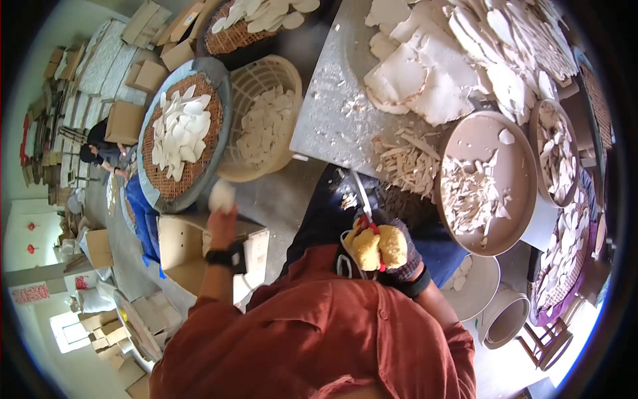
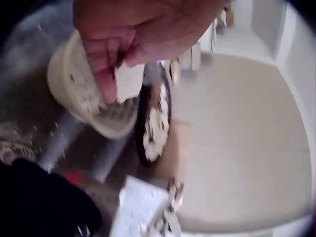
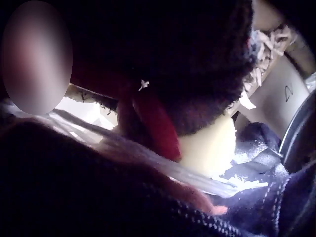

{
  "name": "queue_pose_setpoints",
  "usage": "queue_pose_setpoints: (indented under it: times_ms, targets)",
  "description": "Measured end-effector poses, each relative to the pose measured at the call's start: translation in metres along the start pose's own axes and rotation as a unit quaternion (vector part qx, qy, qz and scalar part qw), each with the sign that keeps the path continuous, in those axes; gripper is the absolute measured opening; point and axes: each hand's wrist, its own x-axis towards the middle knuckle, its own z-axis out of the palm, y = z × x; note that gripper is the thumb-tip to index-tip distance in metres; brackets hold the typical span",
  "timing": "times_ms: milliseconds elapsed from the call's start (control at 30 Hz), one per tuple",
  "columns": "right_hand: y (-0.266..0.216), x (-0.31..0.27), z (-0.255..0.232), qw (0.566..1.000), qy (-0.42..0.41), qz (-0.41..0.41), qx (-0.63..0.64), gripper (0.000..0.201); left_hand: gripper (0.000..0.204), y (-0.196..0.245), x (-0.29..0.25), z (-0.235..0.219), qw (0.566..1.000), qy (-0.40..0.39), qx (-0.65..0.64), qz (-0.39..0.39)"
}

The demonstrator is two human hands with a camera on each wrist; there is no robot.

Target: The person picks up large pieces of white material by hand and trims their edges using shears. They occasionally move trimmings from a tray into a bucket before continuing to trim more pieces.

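Observation:
My left hand [image 1: 223,223] [image 2: 148,29] is raised above the cardboard box [image 1: 183,253] and pinches a pale, flat slice [image 1: 221,197] [image 2: 129,82] between fingers and thumb. Beyond it stands the cream plastic basket [image 1: 287,113] [image 2: 59,79], partly filled with similar slices. My gloved right hand [image 1: 397,249] [image 3: 182,64], at my lap, grips a red-handled tool [image 1: 367,223] [image 3: 155,123] wrapped with yellow sponge [image 1: 377,247] [image 3: 212,148]. Its long metal blade [image 1: 361,191] points toward the metal table's edge. The right fingers are mostly hidden by the glove and sponge.
On the metal table [image 1: 325,100] lie large pale sheets [image 1: 425,80] and a heap of scraps [image 1: 407,163]. A round tray [image 1: 522,179] with shavings sits at right. A woven tray [image 1: 176,186] of slices stands left. Another person [image 1: 100,143] bends in the left background.

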Motion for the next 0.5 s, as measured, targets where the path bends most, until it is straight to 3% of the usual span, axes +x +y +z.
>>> queue_pose_setpoints:
  times_ms: [33,67,100,133,167,233,267,300,333,367,400,467,500]
  targets:
    - [0.009,-0.002,-0.001,0.997,-0.002,-0.028,-0.071,0.027,0.039,-0.062,-0.011,0.027,0.977,-0.021,-0.147,-0.153]
    - [0.019,-0.002,-0.003,0.996,-0.022,-0.051,-0.075,0.027,0.038,-0.093,-0.018,0.038,0.879,0.008,-0.379,-0.289]
    - [0.024,-0.002,-0.003,0.993,-0.043,-0.073,-0.078,0.027,0.037,-0.096,-0.018,0.034,0.738,0.056,-0.565,-0.364]
    - [0.013,-0.002,-0.001,0.997,-0.036,-0.047,-0.049,0.027,0.037,-0.086,-0.012,0.03,0.682,0.059,-0.641,-0.348]
    - [0.017,-0.001,-0.001,0.993,-0.041,-0.05,-0.104,0.026,0.037,-0.059,-0.004,0.019,0.64,0.046,-0.7,-0.312]
    - [0.028,-0.001,0.003,0.995,-0.018,-0.088,-0.049,0.024,0.037,0.027,0.018,-0.014,0.645,-0.03,-0.746,-0.164]
    - [0.029,0.0,0.006,0.997,-0.009,-0.075,-0.011,0.026,0.038,0.08,0.026,-0.035,0.674,-0.068,-0.732,-0.078]
    - [0.015,0.004,0.006,0.996,-0.026,-0.052,-0.066,0.028,0.038,0.135,0.032,-0.056,0.705,-0.098,-0.702,0.024]
    - [-0.009,0.009,0.004,0.992,-0.043,-0.028,-0.119,0.029,0.036,0.183,0.046,-0.066,0.736,-0.133,-0.662,0.061]
    - [-0.027,0.011,0.003,0.983,-0.059,-0.003,-0.172,0.03,0.035,0.223,0.059,-0.068,0.739,-0.166,-0.639,0.137]
    - [-0.034,0.01,0.002,0.981,-0.067,0.018,-0.181,0.031,0.034,0.258,0.074,-0.058,0.742,-0.181,-0.603,0.229]
    - [-0.022,0.005,0.003,0.995,-0.037,0.025,-0.094,0.028,0.033,0.327,0.097,-0.043,0.748,-0.125,-0.537,0.371]
    - [-0.013,0.0,0.003,0.998,-0.022,0.028,-0.051,0.026,0.038,0.353,0.109,-0.034,0.76,-0.132,-0.525,0.36]
